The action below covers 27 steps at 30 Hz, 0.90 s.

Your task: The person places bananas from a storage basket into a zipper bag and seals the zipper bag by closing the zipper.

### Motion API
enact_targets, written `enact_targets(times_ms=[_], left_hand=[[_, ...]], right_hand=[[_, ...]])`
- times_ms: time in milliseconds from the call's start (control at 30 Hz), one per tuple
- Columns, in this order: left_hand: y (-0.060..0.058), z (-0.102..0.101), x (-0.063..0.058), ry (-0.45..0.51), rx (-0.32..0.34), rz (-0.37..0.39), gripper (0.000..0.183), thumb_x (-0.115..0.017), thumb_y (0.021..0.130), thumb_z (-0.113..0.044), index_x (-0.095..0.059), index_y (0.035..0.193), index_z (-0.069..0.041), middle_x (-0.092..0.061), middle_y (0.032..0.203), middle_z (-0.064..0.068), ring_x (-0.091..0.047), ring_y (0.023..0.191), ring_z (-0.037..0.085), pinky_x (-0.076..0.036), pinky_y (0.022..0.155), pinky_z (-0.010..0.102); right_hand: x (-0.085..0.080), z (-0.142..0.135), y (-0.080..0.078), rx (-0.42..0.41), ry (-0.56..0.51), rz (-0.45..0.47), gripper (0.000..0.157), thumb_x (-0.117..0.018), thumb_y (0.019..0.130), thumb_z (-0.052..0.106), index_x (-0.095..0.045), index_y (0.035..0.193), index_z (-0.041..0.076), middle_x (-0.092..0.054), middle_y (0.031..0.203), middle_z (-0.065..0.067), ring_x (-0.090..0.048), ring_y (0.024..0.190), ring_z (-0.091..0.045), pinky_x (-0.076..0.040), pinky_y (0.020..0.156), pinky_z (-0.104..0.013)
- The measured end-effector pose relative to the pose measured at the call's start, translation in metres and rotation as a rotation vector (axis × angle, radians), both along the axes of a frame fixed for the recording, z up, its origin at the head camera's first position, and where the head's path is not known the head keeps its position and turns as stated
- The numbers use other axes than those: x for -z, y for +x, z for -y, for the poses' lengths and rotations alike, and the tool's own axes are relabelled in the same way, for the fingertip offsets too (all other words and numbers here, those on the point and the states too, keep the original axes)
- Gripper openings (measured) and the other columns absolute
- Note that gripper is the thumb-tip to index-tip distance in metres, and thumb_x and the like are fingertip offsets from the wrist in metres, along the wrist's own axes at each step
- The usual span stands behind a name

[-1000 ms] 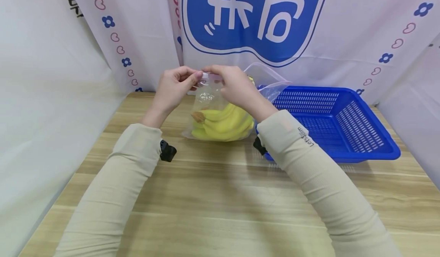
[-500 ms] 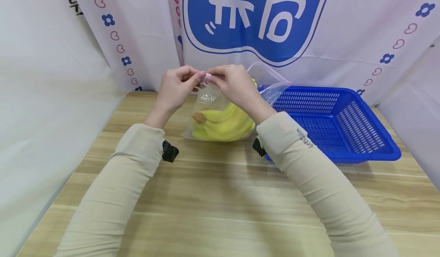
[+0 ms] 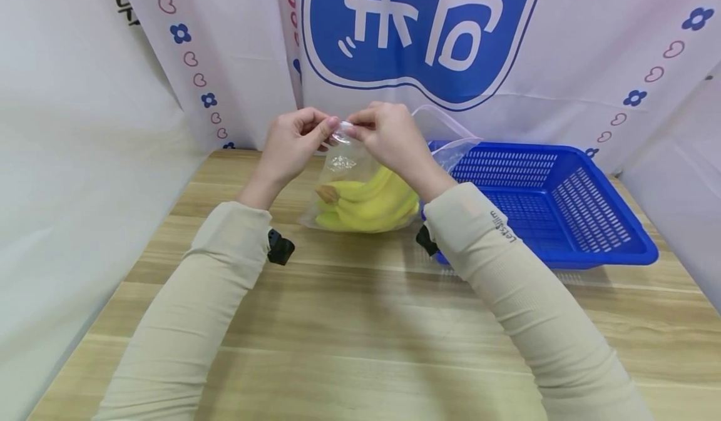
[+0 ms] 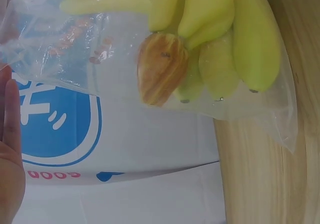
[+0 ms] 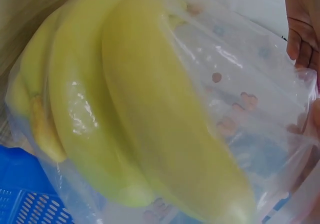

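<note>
A clear zip bag (image 3: 342,166) with a pale pink top strip stands on the table, a bunch of yellow bananas (image 3: 368,205) inside it. In the left wrist view the brown stem end (image 4: 162,69) of the bunch shows through the plastic. My left hand (image 3: 290,146) pinches the bag's upper left corner between thumb and fingers. Close beside it, my right hand (image 3: 394,139) pinches the same top edge with thumb and index finger. On the right, the bag's mouth gapes apart behind my right wrist. Bananas fill most of the right wrist view, with the fingertips mostly out of frame.
A blue plastic basket (image 3: 614,211) with slotted walls stands right of the bag, whose right end overlaps its near-left rim. Behind the wooden table (image 3: 338,321) hangs a white printed cloth (image 3: 248,52) with a blue emblem.
My right hand has gone from fingers stretched over the top strip to pinching it by my left hand, then slid slightly right. The left hand stays almost in place.
</note>
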State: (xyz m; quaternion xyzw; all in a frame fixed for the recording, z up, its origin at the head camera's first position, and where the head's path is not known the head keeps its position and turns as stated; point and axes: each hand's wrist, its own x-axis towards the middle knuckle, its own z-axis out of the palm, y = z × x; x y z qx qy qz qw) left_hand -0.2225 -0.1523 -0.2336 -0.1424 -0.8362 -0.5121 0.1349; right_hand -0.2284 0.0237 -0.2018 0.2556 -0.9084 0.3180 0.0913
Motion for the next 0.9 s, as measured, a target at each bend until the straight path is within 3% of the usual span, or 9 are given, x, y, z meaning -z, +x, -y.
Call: enact_targets(times_ms=[133, 333, 533, 900], left_hand=[[0.0, 0.003, 0.002, 0.013, -0.003, 0.016, 0.029, -0.058, 0.095, -0.025, -0.066, 0.101, 0.002, -0.067, 0.077, -0.004, -0.062, 0.069, 0.002, -0.055, 0.066, 0.016], [0.0, 0.001, 0.003, 0.052, 0.007, 0.036, 0.029, -0.057, 0.096, -0.026, -0.064, 0.104, 0.001, -0.062, 0.079, -0.007, -0.059, 0.073, 0.006, -0.053, 0.068, 0.017], [0.001, -0.006, 0.001, 0.027, -0.011, 0.062, 0.028, -0.062, 0.092, -0.03, -0.067, 0.105, -0.005, -0.056, 0.074, -0.008, -0.047, 0.068, 0.008, -0.04, 0.058, 0.018], [-0.003, -0.013, -0.001, 0.012, -0.044, 0.021, 0.027, -0.062, 0.093, -0.027, -0.068, 0.1, -0.002, -0.051, 0.069, -0.008, -0.042, 0.064, 0.007, -0.034, 0.057, 0.019]], right_hand=[[0.002, -0.004, -0.001, 0.015, -0.01, 0.004, 0.024, -0.064, 0.091, 0.018, -0.072, 0.108, 0.004, -0.068, 0.098, -0.011, -0.059, 0.085, -0.02, -0.051, 0.076, -0.029], [0.004, -0.004, -0.003, 0.028, -0.016, -0.008, 0.023, -0.063, 0.092, 0.016, -0.072, 0.109, 0.003, -0.068, 0.1, -0.013, -0.061, 0.089, -0.022, -0.053, 0.078, -0.031], [0.003, -0.002, -0.003, 0.011, -0.022, -0.001, 0.024, -0.061, 0.093, 0.018, -0.071, 0.108, 0.002, -0.068, 0.105, -0.013, -0.063, 0.096, -0.022, -0.054, 0.087, -0.03], [0.002, -0.004, -0.003, 0.009, -0.007, 0.001, 0.025, -0.059, 0.095, 0.02, -0.07, 0.11, 0.004, -0.068, 0.105, -0.012, -0.062, 0.094, -0.021, -0.054, 0.086, -0.031]])
